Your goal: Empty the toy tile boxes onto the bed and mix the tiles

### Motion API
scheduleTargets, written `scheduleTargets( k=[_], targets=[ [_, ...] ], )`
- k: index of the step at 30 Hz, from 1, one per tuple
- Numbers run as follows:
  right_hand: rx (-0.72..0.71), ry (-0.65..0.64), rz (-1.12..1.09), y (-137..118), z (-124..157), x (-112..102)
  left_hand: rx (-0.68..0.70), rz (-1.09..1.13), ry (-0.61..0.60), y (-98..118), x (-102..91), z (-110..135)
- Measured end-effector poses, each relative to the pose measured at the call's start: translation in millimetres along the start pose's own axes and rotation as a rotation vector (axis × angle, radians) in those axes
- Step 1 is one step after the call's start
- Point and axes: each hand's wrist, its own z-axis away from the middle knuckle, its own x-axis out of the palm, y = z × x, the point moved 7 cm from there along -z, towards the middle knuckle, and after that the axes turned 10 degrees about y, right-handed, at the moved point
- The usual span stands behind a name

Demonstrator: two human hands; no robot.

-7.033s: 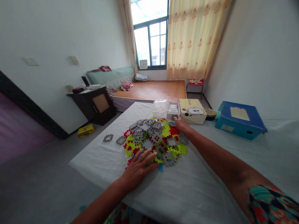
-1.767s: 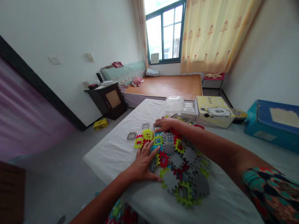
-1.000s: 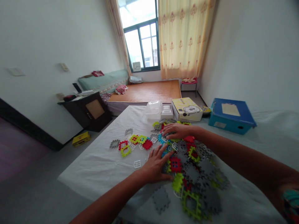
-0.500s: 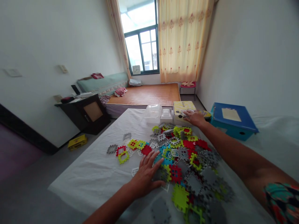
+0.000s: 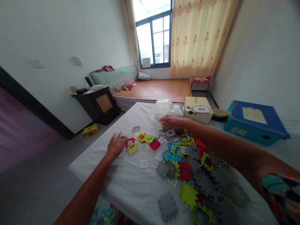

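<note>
A heap of plastic interlocking building pieces with toothed edges lies on a white-sheeted surface (image 5: 131, 178). My left hand (image 5: 115, 146) is at the heap's left end, fingers apart, over a grey piece and beside a red frame piece (image 5: 130, 142) and a lime frame piece (image 5: 132, 148). Stretched across the heap, my right hand (image 5: 172, 121) lies low over its far edge with fingers extended, near small lime and grey pieces. I see nothing held in either hand. Nearer me are a lime square panel (image 5: 188, 195), a grey panel (image 5: 167, 205) and a red window piece (image 5: 184, 170).
Along the far edge stand a clear plastic container (image 5: 162, 107), a yellow cartoon box (image 5: 198, 109), a round tin (image 5: 219, 113) and a blue storage box (image 5: 255, 120). A white window piece (image 5: 143, 164) lies apart. Beyond are a bed (image 5: 159, 89) and a dark cabinet (image 5: 103, 106).
My right hand has left the yellow box and come left to the heap's far edge. My left hand has moved from mid-heap to its left end. The view has shifted.
</note>
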Motion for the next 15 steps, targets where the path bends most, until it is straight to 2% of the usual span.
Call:
scheduleTargets(
  k=[1,3,5,7,11,15],
  targets=[
    [0.022,-0.039,0.008,0.5,-7.8,10.8,-0.017,0.015,-0.024,-6.6,5.5,-3.9],
    [0.139,-0.117,0.056,13.4,-13.7,29.2,0.025,0.064,-0.049,-0.9,14.7,-5.7],
    [0.244,-0.172,0.096,29.9,-7.9,39.9,0.11,0.113,-0.056,22.7,21.7,-1.6],
    [0.254,-0.199,0.101,39.6,4.1,42.2,0.187,0.16,-0.072,54.4,28.8,5.1],
    [0.194,-0.207,0.102,43.7,33.5,25.3,0.34,0.388,-0.08,124.2,39.2,17.1],
    [0.197,-0.165,0.144,41.9,66.3,-7.4,0.381,0.701,-0.112,189.3,48.0,28.9]
  ],
)
